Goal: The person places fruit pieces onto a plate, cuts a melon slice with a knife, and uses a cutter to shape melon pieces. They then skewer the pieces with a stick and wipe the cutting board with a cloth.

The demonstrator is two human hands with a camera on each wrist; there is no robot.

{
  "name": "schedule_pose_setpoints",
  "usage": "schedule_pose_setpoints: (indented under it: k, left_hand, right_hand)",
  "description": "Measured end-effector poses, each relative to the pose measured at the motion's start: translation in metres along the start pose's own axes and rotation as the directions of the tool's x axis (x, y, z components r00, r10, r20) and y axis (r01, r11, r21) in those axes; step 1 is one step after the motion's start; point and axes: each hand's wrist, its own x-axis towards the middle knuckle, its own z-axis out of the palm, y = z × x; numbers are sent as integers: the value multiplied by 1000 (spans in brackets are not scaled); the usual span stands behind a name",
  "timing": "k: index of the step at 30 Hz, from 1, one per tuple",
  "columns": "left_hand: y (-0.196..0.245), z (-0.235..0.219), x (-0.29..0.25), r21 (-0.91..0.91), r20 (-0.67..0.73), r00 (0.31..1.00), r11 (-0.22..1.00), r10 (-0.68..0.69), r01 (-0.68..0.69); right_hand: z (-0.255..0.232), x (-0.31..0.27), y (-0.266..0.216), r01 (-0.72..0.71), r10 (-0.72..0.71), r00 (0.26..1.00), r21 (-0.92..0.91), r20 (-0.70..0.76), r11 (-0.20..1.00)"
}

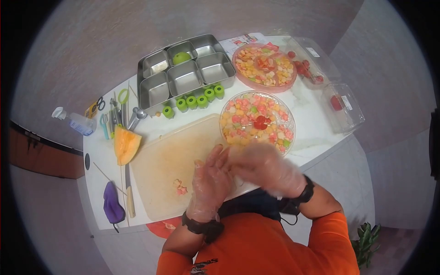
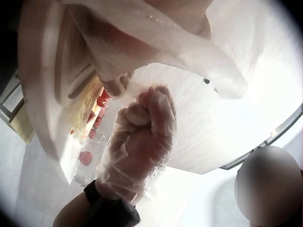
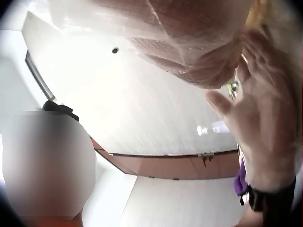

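Both hands wear clear plastic gloves and meet over the front right of the cutting board [image 1: 156, 160]. My left hand [image 1: 211, 181] is turned palm up with its fingers loosely extended. My right hand [image 1: 268, 168], blurred in the head view, has curled fingers in the left wrist view. There it pinches the thin plastic film of the left glove [image 2: 134, 89] at the left fingertips. A few pink-edged, star-shaped fruit pieces [image 1: 180, 187] lie on the board. Just beyond the hands sits a clear round plate [image 1: 294, 126] of cut fruit shapes.
Behind stands a steel tray with compartments [image 1: 185, 77], one holding a green fruit [image 1: 181, 57]; several green-topped cutters [image 1: 192, 102] line its front. A pink divided platter [image 1: 293, 82] and strawberry boxes [image 1: 346, 120] are right. Left are a melon wedge [image 1: 127, 144], knife [image 1: 130, 201] and purple pouch [image 1: 112, 205].
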Motion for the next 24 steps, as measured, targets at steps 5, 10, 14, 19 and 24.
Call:
schedule_pose_setpoints:
  k: [5, 10, 14, 19, 24]
  left_hand:
    - [-3, -6, 3, 2, -14, 999, 1000, 30, -30]
    - [-3, -10, 2, -28, 42, 999, 999, 19, -18]
    - [-3, -12, 2, -33, 79, 997, 999, 14, -11]
    - [-3, -11, 1, -24, 85, 996, 1000, 10, -8]
    - [-1, -9, 0, -11, 75, 997, 1000, 2, -1]
  right_hand:
    - [-45, 3, 69, -334, 315, 894, -5, -318, 943]
    - [-66, 1, 105, -573, 544, 778, 0, -313, 820]
    - [-65, 0, 108, -633, 608, 758, -40, -237, 773]
    - [-67, -8, 109, -611, 612, 738, 105, -285, 785]
    - [-74, -12, 85, -505, 449, 841, -140, -301, 852]
